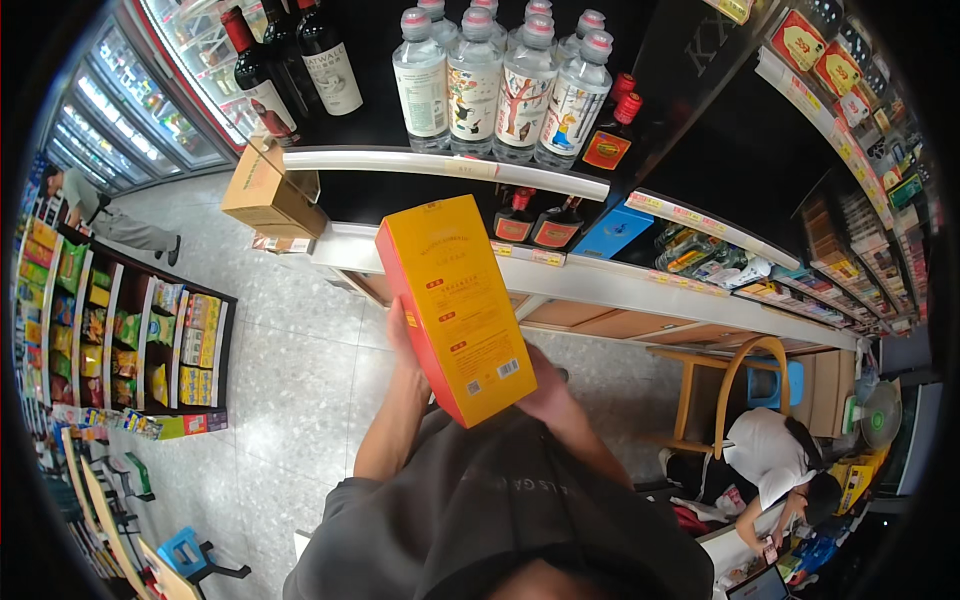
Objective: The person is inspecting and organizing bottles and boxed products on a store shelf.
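Observation:
A tall yellow and orange-red carton point(469, 315), bearing writing and printed codes, is held slightly tilted in front of my chest. My left hand point(401, 337) grips its red side, with the fingers partly hidden behind it. On the opposite side my right hand point(541, 379) holds the lower edge, and its fingers are also mostly hidden by the carton. Just beyond the carton, small dark bottles with red caps point(556, 227) and a blue box point(615, 229) stand on the lower shelf. Clear water bottles point(523, 97) and wine bottles point(330, 67) stand on the shelf above.
A cardboard box point(274, 191) sits at the shelf's left end. Snack shelves point(142, 330) and a blue stool point(180, 551) are at left. To the right are a wooden chair point(686, 397) and a seated person point(772, 457) with a phone. Another person point(101, 210) is far left.

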Available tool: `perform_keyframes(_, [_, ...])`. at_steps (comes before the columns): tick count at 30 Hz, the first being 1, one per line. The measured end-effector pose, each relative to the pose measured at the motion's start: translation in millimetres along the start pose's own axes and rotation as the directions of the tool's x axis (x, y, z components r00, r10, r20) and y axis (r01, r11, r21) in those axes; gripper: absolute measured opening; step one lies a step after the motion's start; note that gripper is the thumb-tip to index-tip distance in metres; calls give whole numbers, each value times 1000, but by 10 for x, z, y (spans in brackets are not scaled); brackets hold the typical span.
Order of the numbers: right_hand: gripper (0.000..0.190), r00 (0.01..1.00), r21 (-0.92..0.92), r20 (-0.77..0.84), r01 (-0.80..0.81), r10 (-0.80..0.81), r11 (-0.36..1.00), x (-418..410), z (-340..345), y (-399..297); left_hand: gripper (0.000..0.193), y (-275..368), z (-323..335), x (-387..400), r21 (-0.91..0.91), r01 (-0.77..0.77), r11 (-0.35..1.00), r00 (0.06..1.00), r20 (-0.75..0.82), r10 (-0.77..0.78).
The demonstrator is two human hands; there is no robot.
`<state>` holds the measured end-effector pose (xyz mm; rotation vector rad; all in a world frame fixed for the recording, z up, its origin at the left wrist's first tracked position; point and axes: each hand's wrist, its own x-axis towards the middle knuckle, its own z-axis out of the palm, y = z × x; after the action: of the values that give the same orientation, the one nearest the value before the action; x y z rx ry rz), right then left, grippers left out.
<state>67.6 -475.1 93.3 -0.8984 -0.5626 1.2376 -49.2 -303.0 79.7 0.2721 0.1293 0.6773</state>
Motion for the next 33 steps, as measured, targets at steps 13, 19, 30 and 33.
perform_keyframes(13, [62, 761, 562, 472, -649, 445, 513, 23, 372, -138, 68, -44, -229, 119, -229, 114, 967, 993, 26, -111])
perform_keyframes(19, [61, 973, -206, 183, -103, 142, 973, -42, 301, -99, 54, 35, -275, 136, -183, 257, 949, 951, -126, -282])
perform_keyframes(30, [85, 982, 98, -59, 183, -177, 978, 79, 166, -141, 64, 333, 718, -139, 632, -201, 749, 960, -27, 280])
perform_keyframes(33, [88, 915, -470, -38, 339, -402, 815, 108, 102, -152, 73, 195, 451, -240, 648, -227, 727, 950, -16, 311])
